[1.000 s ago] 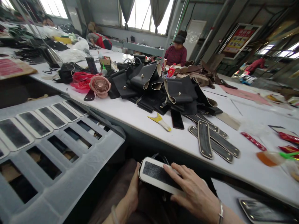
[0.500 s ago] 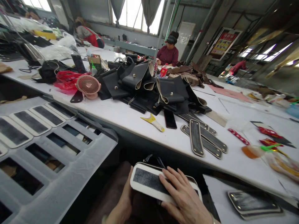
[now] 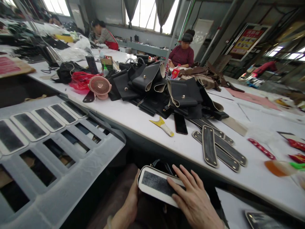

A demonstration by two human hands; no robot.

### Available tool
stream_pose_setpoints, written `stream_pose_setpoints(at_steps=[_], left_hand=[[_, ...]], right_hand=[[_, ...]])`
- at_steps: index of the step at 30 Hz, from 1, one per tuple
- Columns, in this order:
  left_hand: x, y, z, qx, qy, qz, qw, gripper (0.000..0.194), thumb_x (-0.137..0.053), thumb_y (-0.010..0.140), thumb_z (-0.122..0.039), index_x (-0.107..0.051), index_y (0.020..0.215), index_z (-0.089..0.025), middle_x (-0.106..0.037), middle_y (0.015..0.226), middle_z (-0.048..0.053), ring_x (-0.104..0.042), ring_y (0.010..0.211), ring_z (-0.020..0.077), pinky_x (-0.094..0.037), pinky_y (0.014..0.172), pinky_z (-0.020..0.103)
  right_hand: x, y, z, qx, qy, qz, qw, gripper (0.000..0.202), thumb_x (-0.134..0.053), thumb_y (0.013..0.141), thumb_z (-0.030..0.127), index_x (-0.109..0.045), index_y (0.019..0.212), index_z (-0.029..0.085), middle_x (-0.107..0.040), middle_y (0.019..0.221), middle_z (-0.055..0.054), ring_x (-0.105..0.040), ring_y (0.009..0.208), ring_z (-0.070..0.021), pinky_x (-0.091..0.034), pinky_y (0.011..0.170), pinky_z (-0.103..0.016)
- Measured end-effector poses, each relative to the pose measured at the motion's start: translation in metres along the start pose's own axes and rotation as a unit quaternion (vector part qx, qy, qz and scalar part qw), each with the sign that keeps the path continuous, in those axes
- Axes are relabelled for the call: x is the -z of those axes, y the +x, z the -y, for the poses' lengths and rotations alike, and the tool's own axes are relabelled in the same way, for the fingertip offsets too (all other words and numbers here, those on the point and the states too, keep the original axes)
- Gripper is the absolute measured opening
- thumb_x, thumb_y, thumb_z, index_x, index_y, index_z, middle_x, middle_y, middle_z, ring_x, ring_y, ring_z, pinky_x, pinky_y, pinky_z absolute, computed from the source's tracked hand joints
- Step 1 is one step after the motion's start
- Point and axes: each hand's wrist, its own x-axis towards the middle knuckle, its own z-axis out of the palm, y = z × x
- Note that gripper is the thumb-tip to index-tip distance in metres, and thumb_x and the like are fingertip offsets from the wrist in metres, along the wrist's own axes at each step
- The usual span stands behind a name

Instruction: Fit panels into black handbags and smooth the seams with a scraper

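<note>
On my lap is a handbag [image 3: 154, 197] with its pale-edged base facing up. A dark rectangular patch [image 3: 158, 183] covers the middle of that base, and a black handle [image 3: 164, 166] shows at its far side. My left hand [image 3: 130, 200] is wrapped round the bag's left end, thumb along the side and fingers hidden underneath. Flat over the right part of the base lies my right hand [image 3: 194, 194], its fingers stretched and spread. It hides the bag's right end.
A grey rack [image 3: 78, 178] with pale-rimmed panels [image 3: 49, 119] stands at left. Along the white table [image 3: 133, 127] lie black leather bags [image 3: 152, 79], a pink fan [image 3: 100, 86], a phone [image 3: 180, 124] and riveted strips [image 3: 209, 146]. Co-workers sit beyond.
The view has turned left, so the table's contents sit further right. My right fingers have shifted slightly over the base; my left hand keeps its hold on the bag's end.
</note>
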Motion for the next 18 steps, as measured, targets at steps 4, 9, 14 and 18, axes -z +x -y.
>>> stream_pose_setpoints(at_steps=[4, 9, 14, 18], left_hand=[[-0.001, -0.004, -0.002, 0.005, 0.006, 0.002, 1.000, 0.058, -0.056, 0.082, -0.064, -0.073, 0.107, -0.014, -0.075, 0.102, 0.010, -0.060, 0.113, 0.0333, -0.036, 0.106, 0.044], [-0.004, -0.008, -0.007, -0.001, -0.010, 0.006, 1.000, 0.053, -0.059, 0.082, -0.061, -0.071, 0.112, -0.018, -0.075, 0.104, 0.007, -0.059, 0.116, 0.0316, -0.038, 0.106, 0.043], [0.001, 0.000, -0.003, 0.013, -0.014, 0.009, 1.000, 0.056, -0.056, 0.083, -0.063, -0.070, 0.114, -0.017, -0.074, 0.107, 0.008, -0.058, 0.117, 0.0320, -0.038, 0.105, 0.042], [0.005, 0.006, 0.000, 0.001, -0.033, 0.049, 0.998, 0.052, -0.055, 0.086, -0.060, -0.071, 0.112, -0.018, -0.075, 0.103, 0.005, -0.060, 0.114, 0.0302, -0.041, 0.102, 0.039]], right_hand=[[0.007, 0.007, -0.002, 0.056, -0.019, 0.012, 0.998, 0.044, -0.054, 0.089, 0.023, -0.054, 0.132, 0.031, -0.029, 0.155, 0.000, -0.031, 0.139, -0.0331, -0.034, 0.105, -0.056], [0.012, 0.014, -0.002, 0.053, 0.010, 0.026, 0.998, 0.042, -0.052, 0.088, 0.021, -0.055, 0.129, 0.027, -0.028, 0.155, -0.002, -0.028, 0.141, -0.0338, -0.032, 0.106, -0.058], [0.017, 0.025, 0.003, 0.004, 0.166, 0.069, 0.984, 0.032, -0.045, 0.091, 0.018, -0.060, 0.118, 0.021, -0.042, 0.148, -0.006, -0.031, 0.140, -0.0277, -0.038, 0.109, -0.053], [0.021, 0.043, 0.015, -0.006, 0.212, 0.074, 0.974, 0.033, -0.047, 0.094, 0.025, -0.057, 0.125, 0.023, -0.042, 0.149, -0.005, -0.028, 0.141, -0.0283, -0.033, 0.111, -0.056]])
